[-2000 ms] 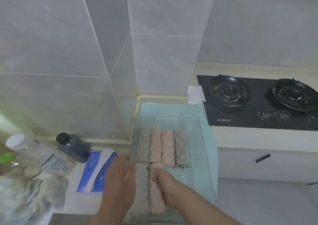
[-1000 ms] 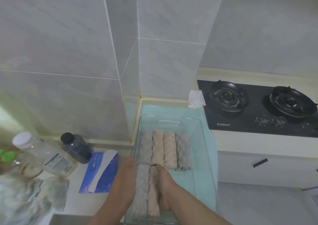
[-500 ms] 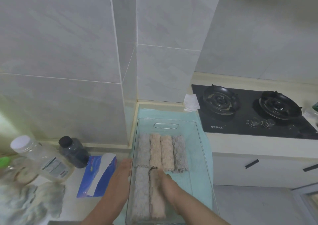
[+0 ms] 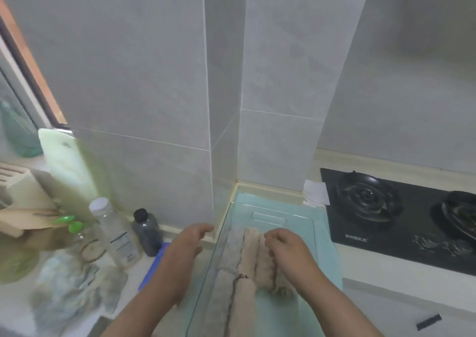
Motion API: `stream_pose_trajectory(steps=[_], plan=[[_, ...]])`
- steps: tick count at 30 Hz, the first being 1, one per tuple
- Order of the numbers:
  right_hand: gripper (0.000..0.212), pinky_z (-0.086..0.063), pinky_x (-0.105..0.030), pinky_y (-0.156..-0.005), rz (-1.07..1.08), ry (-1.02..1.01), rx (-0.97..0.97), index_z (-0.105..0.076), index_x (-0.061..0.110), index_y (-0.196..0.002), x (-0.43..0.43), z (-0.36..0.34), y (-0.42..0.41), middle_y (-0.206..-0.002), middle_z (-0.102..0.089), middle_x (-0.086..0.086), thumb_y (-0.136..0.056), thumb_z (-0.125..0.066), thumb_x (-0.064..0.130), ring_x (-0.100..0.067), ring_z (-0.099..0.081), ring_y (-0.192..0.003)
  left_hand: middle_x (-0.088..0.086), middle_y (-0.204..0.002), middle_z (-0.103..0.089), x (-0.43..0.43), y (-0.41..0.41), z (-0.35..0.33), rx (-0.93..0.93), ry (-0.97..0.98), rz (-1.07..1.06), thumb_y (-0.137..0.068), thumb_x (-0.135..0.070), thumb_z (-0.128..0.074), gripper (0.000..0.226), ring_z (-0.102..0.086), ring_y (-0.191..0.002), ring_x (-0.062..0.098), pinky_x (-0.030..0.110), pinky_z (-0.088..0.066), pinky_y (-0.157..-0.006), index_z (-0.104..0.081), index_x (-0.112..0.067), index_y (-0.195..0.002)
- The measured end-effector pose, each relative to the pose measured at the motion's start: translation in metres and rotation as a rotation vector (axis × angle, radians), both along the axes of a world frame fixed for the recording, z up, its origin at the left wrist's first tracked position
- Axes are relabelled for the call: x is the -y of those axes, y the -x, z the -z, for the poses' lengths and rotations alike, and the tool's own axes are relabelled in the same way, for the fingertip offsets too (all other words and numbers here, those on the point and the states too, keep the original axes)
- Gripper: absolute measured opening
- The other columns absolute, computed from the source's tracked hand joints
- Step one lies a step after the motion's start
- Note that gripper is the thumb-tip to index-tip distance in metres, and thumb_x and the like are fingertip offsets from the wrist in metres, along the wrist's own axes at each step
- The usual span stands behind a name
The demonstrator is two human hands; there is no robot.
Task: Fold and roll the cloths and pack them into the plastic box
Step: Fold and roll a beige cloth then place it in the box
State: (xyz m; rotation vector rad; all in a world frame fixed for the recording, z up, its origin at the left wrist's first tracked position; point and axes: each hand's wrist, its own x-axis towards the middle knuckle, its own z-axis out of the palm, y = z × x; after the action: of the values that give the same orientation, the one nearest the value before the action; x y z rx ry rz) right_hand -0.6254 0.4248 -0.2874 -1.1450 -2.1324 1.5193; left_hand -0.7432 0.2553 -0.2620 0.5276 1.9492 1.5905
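One clear plastic box point(image 4: 268, 218) is set on one teal mat point(image 4: 328, 249) in the corner of the counter, against the tiled wall. Inside the box, rolled cloths are laid side by side in two rows. Two rolls are counted in the near row, one grey point(image 4: 219, 305) and one beige point(image 4: 244, 308). Three are plainly seen in the far row point(image 4: 247, 246), and part of a fourth point(image 4: 282, 286) is covered by the right wrist.

The right hand point(image 4: 287, 250) is held over the far row with fingers loosely curled; nothing is seen gripped. The left hand point(image 4: 186, 250) is held outside the box, by its left wall, fingers relaxed and slightly bent, holding nothing.

On the left, two bottles are counted, one clear point(image 4: 113, 233) and one dark point(image 4: 147, 231), beside a heap of loose cloths point(image 4: 72, 287) whose number cannot be told. On the right, two burners are seen on one black hob point(image 4: 412, 236).
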Motion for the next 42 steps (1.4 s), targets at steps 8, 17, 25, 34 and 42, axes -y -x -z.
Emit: stream_pose_trajectory(steps=[8,17,25,34,42], plan=[[0.014,-0.049,-0.041,-0.096,-0.275,-0.012,-0.142,-0.063,0.030,-0.085,-0.031,-0.059,-0.053,-0.096,-0.065,0.010,-0.091,-0.056,0.019,-0.014,-0.061,-0.094,-0.004,-0.116,-0.065,0.035,-0.076,-0.028,-0.172,-0.040,-0.348,-0.064,-0.061,-0.040,0.048,-0.059,-0.107,0.008,0.033,-0.045,-0.097,-0.069,-0.038,-0.094],[0.016,-0.044,-0.015,-0.084,-0.715,-0.028,-0.395,-0.061,0.031,-0.098,0.070,-0.097,-0.061,-0.099,-0.062,0.018,-0.090,-0.061,0.016,0.007,-0.056,-0.093,-0.012,-0.117,-0.066,0.148,-0.195,-0.064,-0.301,-0.046,-0.652,-0.069,-0.064,-0.047,0.056,-0.057,-0.116,0.004,0.032,-0.045,-0.100,-0.066,-0.031,-0.109],[0.028,-0.044,-0.029,-0.096,-1.207,-0.017,-0.452,-0.055,0.041,-0.108,0.247,-0.119,-0.091,-0.117,-0.058,0.017,-0.082,-0.063,0.040,-0.002,-0.053,-0.111,-0.027,-0.119,-0.059,0.297,-0.320,-0.073,-0.404,0.146,-1.026,-0.060,-0.066,-0.051,0.056,-0.052,-0.112,-0.014,0.017,-0.041,-0.092,-0.056,-0.046,-0.113],[0.029,-0.039,-0.028,-0.096,-1.614,-0.007,-0.437,-0.054,0.040,-0.114,0.482,-0.110,-0.163,-0.123,-0.055,0.016,-0.089,-0.061,0.027,-0.008,-0.049,-0.120,-0.021,-0.121,-0.058,0.486,-0.488,-0.074,-0.367,0.070,-1.529,-0.057,-0.060,-0.065,0.058,-0.048,-0.119,-0.008,0.016,-0.040,-0.094,-0.060,-0.037,-0.110],[0.033,-0.036,-0.027,-0.098,-1.785,0.012,-0.383,-0.052,0.040,-0.119,0.633,-0.104,-0.217,-0.122,-0.050,0.025,-0.090,-0.060,0.028,-0.006,-0.048,-0.120,-0.012,-0.119,-0.063,0.607,-0.560,-0.068,-0.332,0.047,-1.700,-0.048,-0.061,-0.064,0.069,-0.052,-0.117,-0.004,0.019,-0.040,-0.096,-0.063,-0.030,-0.110]])
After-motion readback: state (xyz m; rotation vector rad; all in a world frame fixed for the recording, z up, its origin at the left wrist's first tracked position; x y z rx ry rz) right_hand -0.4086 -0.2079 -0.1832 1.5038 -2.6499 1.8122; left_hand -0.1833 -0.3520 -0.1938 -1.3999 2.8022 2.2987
